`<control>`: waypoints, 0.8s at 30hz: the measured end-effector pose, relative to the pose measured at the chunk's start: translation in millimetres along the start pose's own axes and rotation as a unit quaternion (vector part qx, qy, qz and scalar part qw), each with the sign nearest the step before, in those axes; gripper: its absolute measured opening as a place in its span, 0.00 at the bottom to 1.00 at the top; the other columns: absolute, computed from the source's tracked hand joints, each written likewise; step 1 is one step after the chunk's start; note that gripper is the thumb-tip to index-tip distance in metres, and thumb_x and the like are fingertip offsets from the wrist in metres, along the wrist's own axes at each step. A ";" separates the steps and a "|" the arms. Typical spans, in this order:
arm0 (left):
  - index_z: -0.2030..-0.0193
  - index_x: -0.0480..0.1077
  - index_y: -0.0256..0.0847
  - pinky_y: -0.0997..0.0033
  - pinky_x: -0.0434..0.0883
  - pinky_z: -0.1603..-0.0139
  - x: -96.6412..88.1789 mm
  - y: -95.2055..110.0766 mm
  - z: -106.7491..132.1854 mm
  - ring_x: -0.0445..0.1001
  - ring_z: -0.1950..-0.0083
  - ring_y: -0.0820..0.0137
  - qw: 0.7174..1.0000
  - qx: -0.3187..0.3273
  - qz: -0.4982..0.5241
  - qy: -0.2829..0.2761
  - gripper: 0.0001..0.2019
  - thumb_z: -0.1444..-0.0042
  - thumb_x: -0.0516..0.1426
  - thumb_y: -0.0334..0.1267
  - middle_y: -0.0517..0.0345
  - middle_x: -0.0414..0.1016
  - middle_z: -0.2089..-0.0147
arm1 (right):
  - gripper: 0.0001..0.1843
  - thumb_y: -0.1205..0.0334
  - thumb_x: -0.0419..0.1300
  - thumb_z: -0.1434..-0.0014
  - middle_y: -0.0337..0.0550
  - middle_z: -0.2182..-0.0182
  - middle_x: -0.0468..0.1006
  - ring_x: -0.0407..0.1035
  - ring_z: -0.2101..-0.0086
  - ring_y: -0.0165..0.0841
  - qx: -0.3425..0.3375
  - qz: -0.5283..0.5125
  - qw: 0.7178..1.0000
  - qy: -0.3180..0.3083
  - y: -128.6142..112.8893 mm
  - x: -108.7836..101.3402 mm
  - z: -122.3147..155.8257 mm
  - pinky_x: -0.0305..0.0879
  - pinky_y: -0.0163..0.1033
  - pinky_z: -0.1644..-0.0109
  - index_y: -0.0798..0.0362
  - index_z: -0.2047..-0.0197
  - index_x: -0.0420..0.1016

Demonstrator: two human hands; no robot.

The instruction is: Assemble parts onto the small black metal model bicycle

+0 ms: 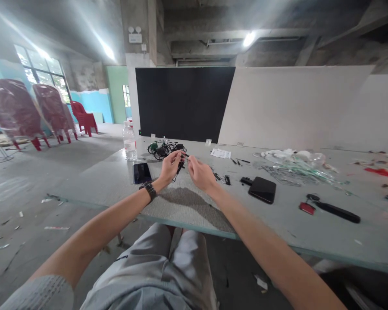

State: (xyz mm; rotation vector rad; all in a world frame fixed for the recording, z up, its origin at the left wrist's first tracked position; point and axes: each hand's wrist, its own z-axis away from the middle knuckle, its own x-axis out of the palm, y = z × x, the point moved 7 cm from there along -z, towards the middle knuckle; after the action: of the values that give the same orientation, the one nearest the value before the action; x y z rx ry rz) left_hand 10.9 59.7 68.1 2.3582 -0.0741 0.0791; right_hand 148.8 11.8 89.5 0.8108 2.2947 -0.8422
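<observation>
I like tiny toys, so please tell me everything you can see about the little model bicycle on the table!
The little model bicycle has thin dark frame parts and round black wheels, with some green at the end farthest left. It looks like plastic or metal, but it's too small to tell which. It could even be two bicycles side by side. It sits on the grey table, right of the clear water bottle and just beyond the left hand. The hand doesn't seem to touch it.
</observation>
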 end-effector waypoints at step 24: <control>0.54 0.76 0.38 0.70 0.72 0.56 5.8 7.9 0.8 0.78 0.59 0.67 0.999 0.000 -0.030 -0.008 0.18 0.33 0.55 0.52 0.50 0.81 0.57 | 0.14 0.46 0.53 0.34 0.29 0.83 0.55 0.50 0.84 0.29 0.144 -0.259 0.955 -0.014 19.3 13.3 -3.8 0.46 0.36 0.77 0.47 0.63 0.62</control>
State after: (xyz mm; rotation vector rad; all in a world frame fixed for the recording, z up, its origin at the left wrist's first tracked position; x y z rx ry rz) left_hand 16.1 53.4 73.5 2.3597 -0.0104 0.0296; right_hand 152.3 31.1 75.9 0.2947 2.4267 -1.4318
